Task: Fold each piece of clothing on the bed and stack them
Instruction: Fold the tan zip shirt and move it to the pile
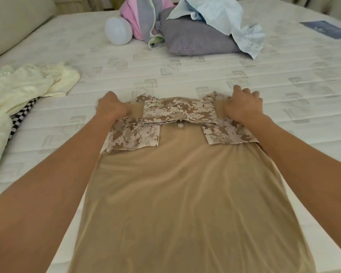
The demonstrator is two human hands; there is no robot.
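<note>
Nearest the camera, the tan body of a shirt is lying flat on the bed, running from the bottom edge of the frame up to the centre, where its camouflage collar and sleeves are sitting. Both sleeves are already turned in over the chest, so this piece looks to be partway through its fold, with the lengthwise fold judged as the step still to come.

No finished stack is showing anywhere. A pale yellow garment is lying loose at the left edge over a black-and-white checked cloth, and a heap in the upper middle is waiting as well: a pink and grey piece, a grey-purple bundle and a light blue shirt draped over it. Most of the task therefore appears to be left (a white rounded object beside the heap is hard to identify).

Both arms are reaching straight forward from the bottom corners. The left hand is resting knuckles-up on the left shoulder of the shirt, its fingers curled down into the fabric, apparently gripping it. The right hand is mirroring it on the right shoulder, fingers bent over the far edge and seemingly pinching the cloth there.
</note>
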